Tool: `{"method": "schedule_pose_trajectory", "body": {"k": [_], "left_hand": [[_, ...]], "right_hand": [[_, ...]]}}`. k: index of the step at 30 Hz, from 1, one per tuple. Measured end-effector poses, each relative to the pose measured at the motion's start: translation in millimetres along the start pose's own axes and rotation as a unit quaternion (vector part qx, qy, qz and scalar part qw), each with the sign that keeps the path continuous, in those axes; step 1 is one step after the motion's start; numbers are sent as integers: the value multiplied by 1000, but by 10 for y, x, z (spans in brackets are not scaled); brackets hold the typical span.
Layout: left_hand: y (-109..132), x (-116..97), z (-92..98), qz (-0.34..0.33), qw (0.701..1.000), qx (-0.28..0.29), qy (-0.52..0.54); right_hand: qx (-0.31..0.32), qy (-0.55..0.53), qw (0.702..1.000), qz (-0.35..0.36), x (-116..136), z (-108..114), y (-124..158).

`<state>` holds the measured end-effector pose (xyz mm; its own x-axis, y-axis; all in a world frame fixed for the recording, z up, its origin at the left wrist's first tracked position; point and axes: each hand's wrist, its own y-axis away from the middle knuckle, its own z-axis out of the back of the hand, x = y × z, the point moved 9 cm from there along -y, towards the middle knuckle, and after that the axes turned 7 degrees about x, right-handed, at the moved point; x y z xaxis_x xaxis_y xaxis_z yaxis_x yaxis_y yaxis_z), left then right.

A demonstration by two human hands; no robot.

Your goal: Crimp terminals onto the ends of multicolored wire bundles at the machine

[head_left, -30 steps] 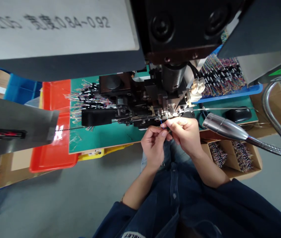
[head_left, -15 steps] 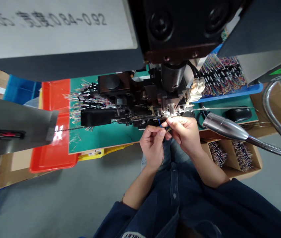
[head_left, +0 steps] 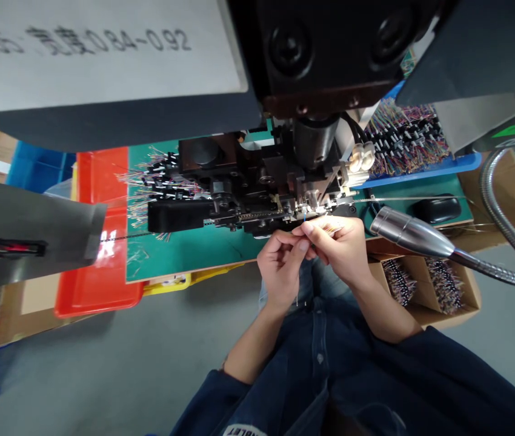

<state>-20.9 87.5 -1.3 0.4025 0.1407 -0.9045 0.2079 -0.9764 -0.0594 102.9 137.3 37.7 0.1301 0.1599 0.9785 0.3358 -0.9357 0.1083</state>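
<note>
A terminal crimping machine (head_left: pixel 257 188) fills the upper centre, above a green-topped surface (head_left: pixel 185 257). At centre, just below its front, the left hand (head_left: pixel 281 269) and right hand (head_left: pixel 337 251) nearly touch, their fingers closed in a pinch on a thin blue wire (head_left: pixel 305 216).

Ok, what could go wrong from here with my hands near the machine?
Your right hand is close to the terminal crimping press, so a cycle could catch fingers. The thin blue wire could bend or slip out of your pinch. The metal gooseneck lamp beside your hand could get bumped.
</note>
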Motion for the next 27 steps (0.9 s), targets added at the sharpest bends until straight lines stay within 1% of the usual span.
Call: {"method": "schedule_pose_trajectory", "body": {"k": [4,6,14,19,22,27], "left_hand": [[-12,-55,-3,-14,1000,-5,-2],[-13,-67,-2,-14,1000,-11,-5],[-16,-71,2,-15,1000,-18,-9],[-11,-54,24,-13,1000,-23,-11],[-9,-39,27,-6,1000,-22,-8],[-11,-45,5,-5,1000,-28,13]], "right_hand": [[5,-55,998,-15,-134,10,-14],[6,-61,998,-27,-184,14,-24],[1,-66,997,-36,-204,14,-43],[-12,-53,998,-25,-182,35,-34],[-16,-35,999,-17,-125,32,-33],[5,5,1000,1,6,38,16]]}}
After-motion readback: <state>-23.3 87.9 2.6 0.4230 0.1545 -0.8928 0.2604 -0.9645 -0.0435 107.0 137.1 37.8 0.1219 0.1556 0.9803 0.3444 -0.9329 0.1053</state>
